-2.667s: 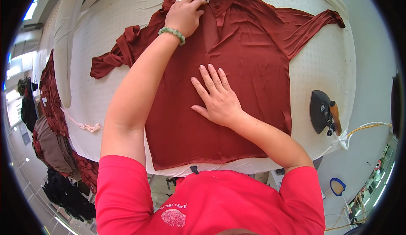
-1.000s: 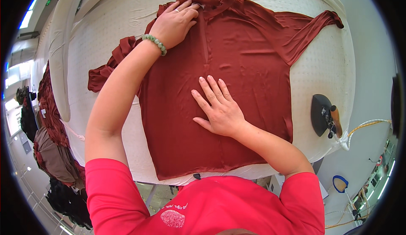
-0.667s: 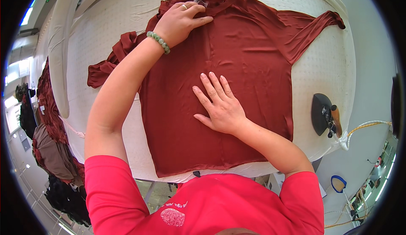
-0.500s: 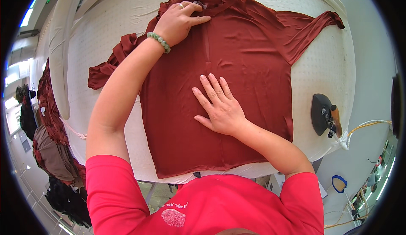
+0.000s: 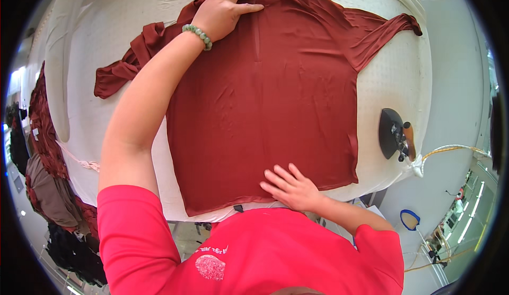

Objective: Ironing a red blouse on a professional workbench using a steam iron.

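Observation:
A dark red satin blouse (image 5: 212, 152) lies spread on a white padded ironing table, its collar at the far side. My left hand (image 5: 222, 14) rests on the blouse just below the collar, its thumb stretched out and apart from the bent fingers. A green bead bracelet (image 5: 198, 35) circles that wrist. Near the bottom hem, my right hand (image 5: 293, 189) lies palm down, fingers spread on the cloth. Faint creases show across the body of the blouse, and both sleeves are crumpled outward.
An iron (image 5: 395, 134) with a wooden handle stands on the table at the right, a pale cord (image 5: 450, 149) running off it. To the left are a long padded white board (image 5: 59, 83) and hanging dark red and brown garments (image 5: 50, 183).
My right hand has slid from the middle of the blouse down toward the hem. The left hand keeps its place by the collar. The whole view has shifted slightly.

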The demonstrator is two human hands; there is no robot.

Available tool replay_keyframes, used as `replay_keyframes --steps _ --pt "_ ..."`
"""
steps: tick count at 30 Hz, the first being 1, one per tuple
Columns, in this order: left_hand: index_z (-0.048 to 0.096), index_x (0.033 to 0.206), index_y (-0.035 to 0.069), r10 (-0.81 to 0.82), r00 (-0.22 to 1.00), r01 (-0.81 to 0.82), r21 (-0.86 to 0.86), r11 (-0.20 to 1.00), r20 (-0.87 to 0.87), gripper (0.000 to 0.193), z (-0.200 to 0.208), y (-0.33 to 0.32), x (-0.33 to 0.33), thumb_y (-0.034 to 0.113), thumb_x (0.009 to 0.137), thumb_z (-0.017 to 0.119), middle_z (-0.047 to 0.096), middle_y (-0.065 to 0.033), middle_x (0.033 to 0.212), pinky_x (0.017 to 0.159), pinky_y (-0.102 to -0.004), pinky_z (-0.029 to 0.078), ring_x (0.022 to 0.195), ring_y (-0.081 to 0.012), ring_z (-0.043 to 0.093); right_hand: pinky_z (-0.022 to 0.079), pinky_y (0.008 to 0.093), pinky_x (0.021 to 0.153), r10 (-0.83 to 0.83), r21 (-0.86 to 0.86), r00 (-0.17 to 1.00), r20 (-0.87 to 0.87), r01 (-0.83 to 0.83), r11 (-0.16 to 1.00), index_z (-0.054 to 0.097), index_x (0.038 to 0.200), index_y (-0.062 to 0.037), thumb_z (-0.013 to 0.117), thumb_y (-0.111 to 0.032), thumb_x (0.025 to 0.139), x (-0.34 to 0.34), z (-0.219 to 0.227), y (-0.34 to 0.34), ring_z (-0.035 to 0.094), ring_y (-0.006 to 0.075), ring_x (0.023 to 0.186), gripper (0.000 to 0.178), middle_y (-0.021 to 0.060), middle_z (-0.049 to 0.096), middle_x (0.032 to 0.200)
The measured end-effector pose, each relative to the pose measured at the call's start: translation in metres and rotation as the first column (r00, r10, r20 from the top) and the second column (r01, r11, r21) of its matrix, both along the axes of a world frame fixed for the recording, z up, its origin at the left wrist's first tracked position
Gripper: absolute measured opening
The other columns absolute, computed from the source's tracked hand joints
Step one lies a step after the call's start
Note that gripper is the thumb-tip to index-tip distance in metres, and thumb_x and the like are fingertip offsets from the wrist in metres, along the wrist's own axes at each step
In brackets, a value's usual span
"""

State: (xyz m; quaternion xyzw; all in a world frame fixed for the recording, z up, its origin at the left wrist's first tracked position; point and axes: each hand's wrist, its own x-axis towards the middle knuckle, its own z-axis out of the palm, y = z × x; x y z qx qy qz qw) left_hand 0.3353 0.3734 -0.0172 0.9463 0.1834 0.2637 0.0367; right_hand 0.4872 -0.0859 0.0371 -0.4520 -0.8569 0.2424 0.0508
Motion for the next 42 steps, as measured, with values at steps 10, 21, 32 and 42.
replay_keyframes --steps 10,21,32,42 --pt "0.077 0.113 0.024 -0.001 1.0 0.001 -0.062 0.998 0.001 0.039 0.003 0.004 0.001 -0.001 0.087 0.062 0.066 -0.0033 0.119 0.093 -0.0372 0.052 0.105 -0.0255 0.062 0.031 0.0527 0.117 -0.819 0.567 0.551 0.159 0.628 0.533 0.045 0.146 -0.0033 0.071 -0.022 0.089 0.166 0.052 0.03 0.042 0.0424 0.139 0.066 0.0212 0.048 0.147" --pt "0.08 0.107 0.022 -0.075 0.993 0.036 -0.383 0.923 -0.089 0.032 0.017 0.027 0.005 0.003 0.086 0.064 0.064 -0.0037 0.117 0.098 -0.0383 0.05 0.109 -0.0255 0.061 0.05 0.0369 0.059 -0.833 0.067 0.078 0.548 0.988 0.137 0.055 0.117 0.0022 0.065 -0.028 0.097 0.279 0.091 0.055 0.064 0.0216 0.064 0.038 0.0091 0.064 0.075" --pt "0.078 0.11 0.019 -0.154 0.974 0.053 -0.488 0.871 -0.168 0.03 0.012 0.041 0.012 0.013 0.081 0.072 0.066 -0.0106 0.128 0.105 -0.0421 0.047 0.124 -0.0306 0.057 0.034 0.027 0.037 -0.736 -0.426 0.674 -0.065 0.648 0.631 0.056 0.09 -0.006 0.062 -0.036 0.101 0.056 0.102 0.243 0.046 0.0078 0.042 0.032 -0.0018 0.051 0.06" --pt "0.081 0.1 0.017 -0.041 0.995 -0.01 -0.482 0.876 -0.095 0.029 0.003 0.046 0.015 0.004 0.079 0.066 0.071 -0.0125 0.111 0.094 -0.0401 0.053 0.107 -0.0322 0.065 0.041 0.0267 0.051 -0.729 -0.453 0.636 0.254 0.744 0.492 0.061 0.092 0.0002 0.066 -0.043 0.096 0.009 0.097 0.343 0.05 0.0074 0.054 0.044 -0.0009 0.051 0.063"
